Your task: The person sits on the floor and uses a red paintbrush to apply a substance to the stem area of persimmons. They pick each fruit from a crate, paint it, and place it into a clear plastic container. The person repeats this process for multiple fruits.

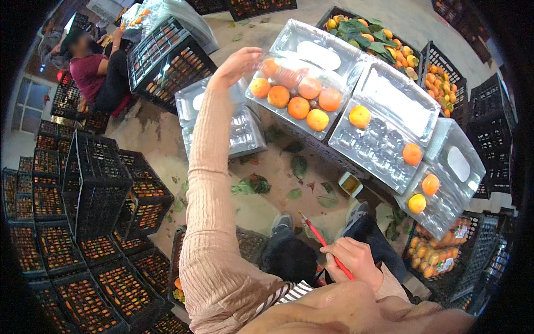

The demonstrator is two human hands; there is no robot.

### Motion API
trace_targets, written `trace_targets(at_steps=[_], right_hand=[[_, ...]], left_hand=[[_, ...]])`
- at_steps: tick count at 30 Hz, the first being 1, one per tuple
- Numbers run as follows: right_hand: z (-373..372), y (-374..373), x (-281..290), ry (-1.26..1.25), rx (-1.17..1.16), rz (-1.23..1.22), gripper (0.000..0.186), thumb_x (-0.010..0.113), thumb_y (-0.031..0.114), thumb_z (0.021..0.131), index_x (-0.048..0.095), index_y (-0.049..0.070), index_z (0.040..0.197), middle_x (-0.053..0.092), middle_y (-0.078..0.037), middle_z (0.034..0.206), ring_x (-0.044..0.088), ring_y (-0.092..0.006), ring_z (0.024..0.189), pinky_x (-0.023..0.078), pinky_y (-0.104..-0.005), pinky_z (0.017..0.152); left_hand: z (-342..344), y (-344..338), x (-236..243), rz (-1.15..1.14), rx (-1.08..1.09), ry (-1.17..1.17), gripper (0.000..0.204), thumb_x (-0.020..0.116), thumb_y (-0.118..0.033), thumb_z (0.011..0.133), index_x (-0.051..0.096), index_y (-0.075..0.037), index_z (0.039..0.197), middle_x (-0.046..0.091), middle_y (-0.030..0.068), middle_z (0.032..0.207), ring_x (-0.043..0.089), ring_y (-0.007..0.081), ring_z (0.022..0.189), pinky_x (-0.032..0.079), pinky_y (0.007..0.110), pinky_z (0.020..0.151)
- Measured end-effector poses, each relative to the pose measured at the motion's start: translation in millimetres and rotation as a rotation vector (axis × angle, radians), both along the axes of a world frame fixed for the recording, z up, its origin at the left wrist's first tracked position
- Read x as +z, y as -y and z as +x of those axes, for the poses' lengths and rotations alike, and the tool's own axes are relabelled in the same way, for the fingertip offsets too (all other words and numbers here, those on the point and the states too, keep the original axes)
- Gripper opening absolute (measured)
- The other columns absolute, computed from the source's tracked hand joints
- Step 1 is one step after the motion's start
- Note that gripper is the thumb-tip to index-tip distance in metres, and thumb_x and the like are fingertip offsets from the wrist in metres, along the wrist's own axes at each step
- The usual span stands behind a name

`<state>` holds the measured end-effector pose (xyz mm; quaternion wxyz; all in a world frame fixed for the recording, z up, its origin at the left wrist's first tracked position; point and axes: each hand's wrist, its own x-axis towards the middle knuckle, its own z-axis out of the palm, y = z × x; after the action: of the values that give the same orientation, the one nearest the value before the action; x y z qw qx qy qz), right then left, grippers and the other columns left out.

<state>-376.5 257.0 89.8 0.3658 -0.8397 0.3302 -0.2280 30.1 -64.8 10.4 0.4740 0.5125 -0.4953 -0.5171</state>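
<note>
My left hand reaches out to the left edge of a clear plastic clamshell box. Its fingers are blurred against the plastic, so their grip is unclear. Several orange persimmons fill this box's near half. Low in front of me, my right hand is closed around a slim red stick with a tan tip, like a brush. A second clamshell box, to the right, holds two persimmons in its moulded tray. Farther right, a third clamshell box also holds two persimmons.
Behind the boxes stand black crates of persimmons with leaves. Stacked black crates crowd the left. Empty clamshells lie beyond my left arm. A phone and fallen leaves are below. A person sits far left.
</note>
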Motion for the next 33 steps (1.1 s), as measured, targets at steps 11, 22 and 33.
trace_targets(at_steps=[11,22,33], right_hand=[[5,-10,1,0.002,-0.009,-0.083,0.015,0.063,0.004,0.065,0.060,0.003,0.079,0.053,-0.008,0.068,0.057,-0.0229,0.058,0.047,-0.0317,0.051],[-2,-29,-13,0.003,-0.053,-0.145,0.019,0.064,0.018,0.068,0.051,0.004,0.071,0.056,-0.009,0.074,0.058,-0.0248,0.069,0.049,-0.0349,0.057],[2,-37,-15,0.144,-0.178,-0.224,0.019,0.065,0.015,0.068,0.049,0.006,0.070,0.050,-0.006,0.070,0.055,-0.0228,0.064,0.045,-0.0325,0.050]], left_hand=[[10,-64,-56,0.001,0.432,0.896,0.026,0.063,-0.019,0.076,0.070,-0.004,0.096,0.069,0.0144,0.084,0.066,0.0223,0.078,0.050,0.032,0.074],[2,-70,-68,-0.011,-0.025,0.753,0.030,0.061,-0.005,0.082,0.063,-0.003,0.111,0.059,0.0063,0.076,0.057,0.0118,0.069,0.046,0.024,0.061],[13,-32,-90,0.362,0.658,-0.075,0.031,0.058,-0.028,0.084,0.061,0.003,0.091,0.059,0.0101,0.082,0.057,0.0196,0.065,0.049,0.030,0.056]])
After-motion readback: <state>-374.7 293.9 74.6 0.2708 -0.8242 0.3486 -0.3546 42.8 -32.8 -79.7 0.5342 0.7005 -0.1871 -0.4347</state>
